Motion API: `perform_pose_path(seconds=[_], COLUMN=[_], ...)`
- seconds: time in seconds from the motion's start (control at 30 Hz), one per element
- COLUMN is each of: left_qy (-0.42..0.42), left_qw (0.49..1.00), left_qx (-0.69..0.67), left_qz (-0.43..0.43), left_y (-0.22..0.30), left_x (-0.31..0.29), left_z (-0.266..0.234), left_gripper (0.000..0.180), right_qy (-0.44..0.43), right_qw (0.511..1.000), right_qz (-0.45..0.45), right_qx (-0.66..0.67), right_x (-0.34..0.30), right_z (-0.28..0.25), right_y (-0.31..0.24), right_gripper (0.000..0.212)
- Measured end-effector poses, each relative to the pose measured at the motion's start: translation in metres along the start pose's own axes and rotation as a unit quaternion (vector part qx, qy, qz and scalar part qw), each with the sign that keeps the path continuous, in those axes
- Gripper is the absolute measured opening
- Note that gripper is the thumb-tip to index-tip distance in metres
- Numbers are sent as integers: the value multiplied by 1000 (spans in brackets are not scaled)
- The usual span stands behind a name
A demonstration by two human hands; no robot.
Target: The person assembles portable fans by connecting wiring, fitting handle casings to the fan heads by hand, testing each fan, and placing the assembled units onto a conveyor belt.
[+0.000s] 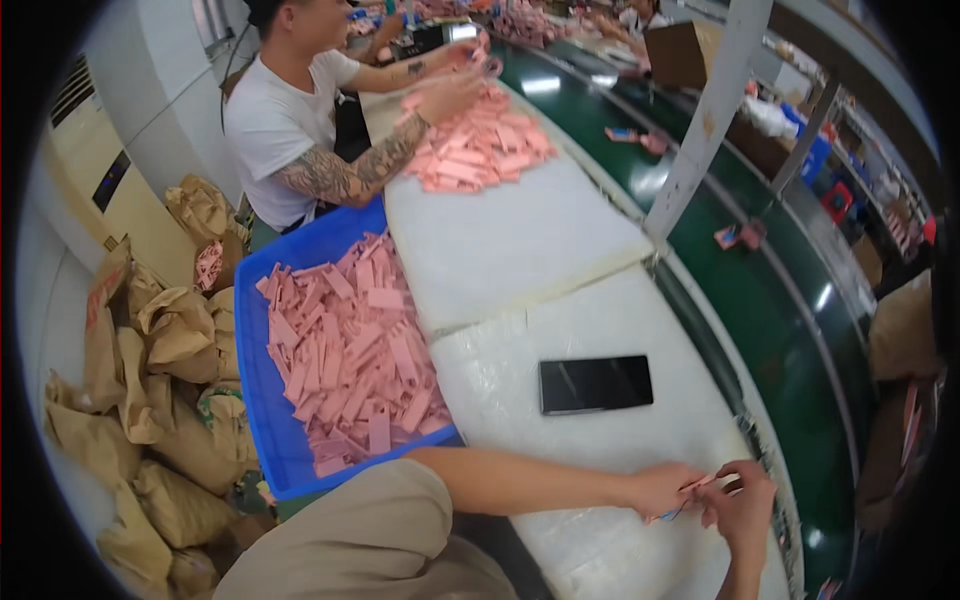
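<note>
Over the near right corner of the white padded worktable point(500, 380), my two hands meet. My left hand point(665, 488) is closed on a small pink piece point(697, 483), with a bit of blue showing under the fingers. My right hand point(742, 505) pinches the same piece from the right, thumb and fingertips together. The fingers cover most of it, so its exact kind is unclear. A black smartphone point(595, 384) lies flat on the table beyond my hands.
Left of the table stands a blue bin point(255, 390) full of flat pink pieces point(350, 340). A co-worker point(290, 130) handles a pink pile point(480, 145) at the far end. A green conveyor belt point(720, 290) runs along the right, past a white post point(705, 120). Brown sacks point(180, 330) crowd the left.
</note>
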State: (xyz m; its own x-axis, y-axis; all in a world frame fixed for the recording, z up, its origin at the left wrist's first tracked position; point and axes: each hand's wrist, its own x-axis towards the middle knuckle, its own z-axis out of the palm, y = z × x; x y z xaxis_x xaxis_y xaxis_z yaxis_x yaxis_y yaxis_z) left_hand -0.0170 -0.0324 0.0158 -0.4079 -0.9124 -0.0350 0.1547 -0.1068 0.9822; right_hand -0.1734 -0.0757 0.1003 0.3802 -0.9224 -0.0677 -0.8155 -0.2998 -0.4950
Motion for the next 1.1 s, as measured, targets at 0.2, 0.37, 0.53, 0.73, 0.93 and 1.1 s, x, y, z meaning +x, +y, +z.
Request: perform_pose_path(seconds=[0.2, 0.37, 0.53, 0.73, 0.93, 1.1], left_qy=[-37, -56, -37, -9, 110, 140], left_qw=[999, 988, 998, 998, 979, 977], left_qx=[2, -15, -8, 14, 151, 148], left_qz=[-4, -142, -45, -66, -86, -57], left_y=[-30, 22, -2, 7, 14, 6], left_x=[10, -3, 3, -3, -1, 6], left_z=[-22, -22, -15, -7, -6, -7], left_gripper=[24, 33, 36, 34, 37, 45], right_qy=[-10, -164, -179, -125, -80, -42], right_qw=[997, 977, 978, 979, 983, 985], right_qz=[-33, -107, -107, -125, -142, -95], right_qx=[-62, -88, -3, 104, 84, 141], right_x=[5, 11, 21, 21, 23, 1], right_z=[-18, -26, -16, 2, 9, -10], right_y=[5, 7, 18, 29, 32, 29], right_gripper=[31, 30, 27, 21, 19, 31])
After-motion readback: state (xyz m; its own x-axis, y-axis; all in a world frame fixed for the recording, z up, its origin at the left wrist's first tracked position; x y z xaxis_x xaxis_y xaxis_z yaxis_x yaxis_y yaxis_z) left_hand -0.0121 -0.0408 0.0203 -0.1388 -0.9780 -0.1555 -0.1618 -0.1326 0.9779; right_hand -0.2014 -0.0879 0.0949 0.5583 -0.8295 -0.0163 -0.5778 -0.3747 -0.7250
